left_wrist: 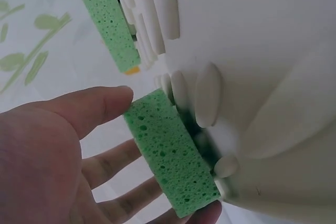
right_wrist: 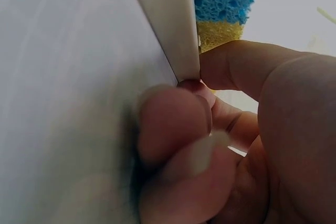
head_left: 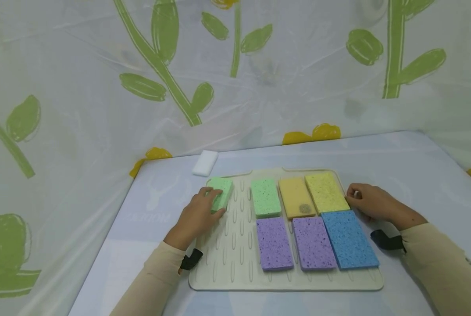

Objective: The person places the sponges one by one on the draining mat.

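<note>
My left hand [head_left: 198, 215] grips a light green sponge [left_wrist: 170, 153] by its sides, thumb on one side and fingers on the other. The sponge is at the back left corner of a pale ridged draining tray [head_left: 231, 276]. At the tray's right edge, beside a yellow sponge [head_left: 327, 192], is my right hand [head_left: 373, 202]. Its thumb and forefinger pinch the tray's rim [right_wrist: 176, 30], the other fingers curled near the table. In the tray's back row lie a second green sponge [head_left: 265, 198] and an orange sponge [head_left: 294, 193] with a round dark mark.
Two purple sponges [head_left: 275, 243] and a blue sponge [head_left: 350, 240] form the tray's front row, right of its bare ridged left part. A white sponge-like block [head_left: 205, 163] lies on the table behind the tray. A leaf-patterned curtain [head_left: 259, 101] hangs along the back.
</note>
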Available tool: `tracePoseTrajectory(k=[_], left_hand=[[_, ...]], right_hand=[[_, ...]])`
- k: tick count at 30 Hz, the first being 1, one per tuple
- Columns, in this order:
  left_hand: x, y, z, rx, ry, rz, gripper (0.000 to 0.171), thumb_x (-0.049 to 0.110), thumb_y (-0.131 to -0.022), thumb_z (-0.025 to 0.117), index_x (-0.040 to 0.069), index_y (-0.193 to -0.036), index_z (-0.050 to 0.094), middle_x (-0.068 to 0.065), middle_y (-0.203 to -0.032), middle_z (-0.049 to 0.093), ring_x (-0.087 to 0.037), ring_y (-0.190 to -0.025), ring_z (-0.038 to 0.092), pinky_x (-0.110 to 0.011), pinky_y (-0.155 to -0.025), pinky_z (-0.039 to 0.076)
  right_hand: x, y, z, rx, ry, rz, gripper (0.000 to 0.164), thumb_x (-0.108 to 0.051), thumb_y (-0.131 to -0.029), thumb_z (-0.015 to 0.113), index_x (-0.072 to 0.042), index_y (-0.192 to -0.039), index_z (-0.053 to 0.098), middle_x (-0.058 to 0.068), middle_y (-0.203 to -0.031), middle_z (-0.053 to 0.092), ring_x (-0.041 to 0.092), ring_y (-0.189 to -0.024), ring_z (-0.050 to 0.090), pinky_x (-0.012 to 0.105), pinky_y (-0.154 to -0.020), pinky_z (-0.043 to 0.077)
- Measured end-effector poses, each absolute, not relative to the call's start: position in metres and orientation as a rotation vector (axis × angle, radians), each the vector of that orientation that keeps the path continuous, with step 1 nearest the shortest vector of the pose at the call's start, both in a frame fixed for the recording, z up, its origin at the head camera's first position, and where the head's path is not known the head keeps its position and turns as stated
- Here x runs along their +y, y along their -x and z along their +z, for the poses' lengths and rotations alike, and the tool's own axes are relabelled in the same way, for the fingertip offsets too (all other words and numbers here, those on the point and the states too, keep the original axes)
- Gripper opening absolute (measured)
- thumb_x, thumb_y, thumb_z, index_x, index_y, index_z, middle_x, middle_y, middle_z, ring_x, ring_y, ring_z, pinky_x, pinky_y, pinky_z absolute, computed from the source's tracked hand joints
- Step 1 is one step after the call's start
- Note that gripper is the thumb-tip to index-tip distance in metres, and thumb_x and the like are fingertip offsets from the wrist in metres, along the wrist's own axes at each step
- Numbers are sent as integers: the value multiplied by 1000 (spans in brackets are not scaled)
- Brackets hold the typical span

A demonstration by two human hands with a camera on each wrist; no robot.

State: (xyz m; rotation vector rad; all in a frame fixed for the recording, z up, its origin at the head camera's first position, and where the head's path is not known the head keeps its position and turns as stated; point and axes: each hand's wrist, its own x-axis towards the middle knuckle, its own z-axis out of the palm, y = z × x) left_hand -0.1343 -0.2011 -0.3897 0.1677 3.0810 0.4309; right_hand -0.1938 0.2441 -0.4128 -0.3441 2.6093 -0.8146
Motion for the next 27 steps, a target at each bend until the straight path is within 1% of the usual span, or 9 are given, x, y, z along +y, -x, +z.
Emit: tracePoseTrajectory(k=[10,13,16,23,27], left_hand=[[-201,136,-396,3059,-201,447,61,36,-90,74,17,-143,53,-16,-150,44,-39,-128,53,-51,-83,57],[-202,136,-397,3055,-202,439,61,35,-90,75,18,-144,53,-16,-151,44,-39,-128,53,-51,-84,57],[-202,135,-397,3064,-211,454,61,34,-90,76,17,-143,53,-16,-150,44,-39,-129,53,-52,-87,56],[-201,132,-399,3086,-272,534,56,26,-89,77,14,-139,57,-18,-147,48,-39,-129,53,-51,-98,52],[-201,131,-400,3104,-307,557,50,21,-88,77,15,-135,61,-17,-145,50,-38,-128,54,-50,-99,52]], right_hand=[[243,193,-414,2612,339,-818,23,-27,-105,48,-6,-98,54,1,-63,51,15,-52,49,32,-46,43],[243,192,-415,2609,335,-824,23,-28,-105,48,-6,-98,54,1,-62,50,15,-52,49,32,-46,43],[243,191,-415,2621,342,-819,24,-28,-105,48,-7,-97,54,0,-62,50,15,-52,49,32,-46,42],[244,191,-415,2629,331,-804,22,-27,-104,49,-7,-97,54,1,-63,51,15,-52,50,32,-47,42],[243,192,-414,2645,340,-794,22,-27,-104,49,-7,-97,55,0,-63,51,15,-53,49,32,-47,41]])
